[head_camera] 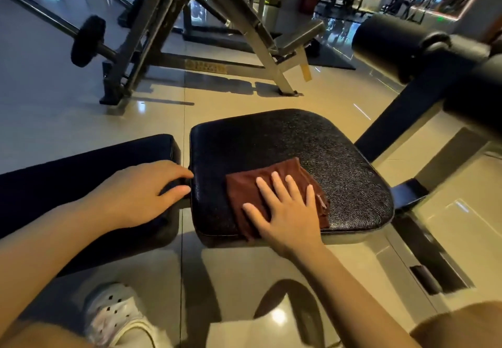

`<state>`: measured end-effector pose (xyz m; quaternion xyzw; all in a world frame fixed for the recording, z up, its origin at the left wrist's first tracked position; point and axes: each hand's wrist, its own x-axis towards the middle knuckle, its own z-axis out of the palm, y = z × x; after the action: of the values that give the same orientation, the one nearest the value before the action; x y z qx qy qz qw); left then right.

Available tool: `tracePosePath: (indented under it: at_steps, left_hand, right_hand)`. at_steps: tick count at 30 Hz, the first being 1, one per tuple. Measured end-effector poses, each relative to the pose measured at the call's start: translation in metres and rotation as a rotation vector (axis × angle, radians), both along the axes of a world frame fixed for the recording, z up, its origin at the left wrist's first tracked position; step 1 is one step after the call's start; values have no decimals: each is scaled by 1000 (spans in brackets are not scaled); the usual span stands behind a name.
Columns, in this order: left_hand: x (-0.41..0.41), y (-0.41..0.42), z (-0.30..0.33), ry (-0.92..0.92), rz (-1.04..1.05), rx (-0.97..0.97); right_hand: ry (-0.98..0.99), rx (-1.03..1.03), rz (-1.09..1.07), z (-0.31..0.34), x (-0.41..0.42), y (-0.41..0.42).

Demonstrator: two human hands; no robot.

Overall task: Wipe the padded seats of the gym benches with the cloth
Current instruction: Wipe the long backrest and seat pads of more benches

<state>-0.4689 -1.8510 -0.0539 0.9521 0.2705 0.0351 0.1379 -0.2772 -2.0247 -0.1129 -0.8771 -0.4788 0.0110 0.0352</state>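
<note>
A black padded seat (285,141) fills the middle of the head view. On its near part lies a folded brown cloth (244,187). My right hand (285,209) presses flat on the cloth with straight, spread fingers. Left of the seat, across a narrow gap, is the long black back pad (54,182) of the same bench. My left hand (141,193) rests on the end of that pad, and its fingertips reach to the seat's left edge.
A black roller pad (385,43) on a dark frame arm (402,119) stands right of the seat. Behind, another bench frame (260,38) and a barbell with a plate (87,41) sit on the shiny tile floor. My white shoe (114,317) is below the pad.
</note>
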Motion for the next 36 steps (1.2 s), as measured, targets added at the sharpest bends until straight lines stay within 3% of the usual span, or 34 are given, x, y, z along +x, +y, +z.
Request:
tracePosePath:
  at_steps: [5,9,13,21,24,29,36]
  left_hand:
    - [17,-19,-15,137,-178,-23]
    - [21,-17,-20,159,-196,-20]
    - [24,-16,-19,152,-172,-21]
    - [30,-18,-19,53,-40,-5]
    - [33,-21,-11,-33,13,33]
    - [44,-36,-2,-123,24,73]
    - [48,-57,-32,-101,-11,50]
  right_hand:
    - [-8,-10,-368,14,107,-76]
    - [189,299,-467,4,131,-108]
    - [66,475,-385,-16,95,-108]
    - [-261,408,300,-53,-32,-43]
    - [-308,376,419,-57,-58,-12]
    - [-507,354,540,-60,-22,-25]
    - [-591,289,412,-44,84,-109]
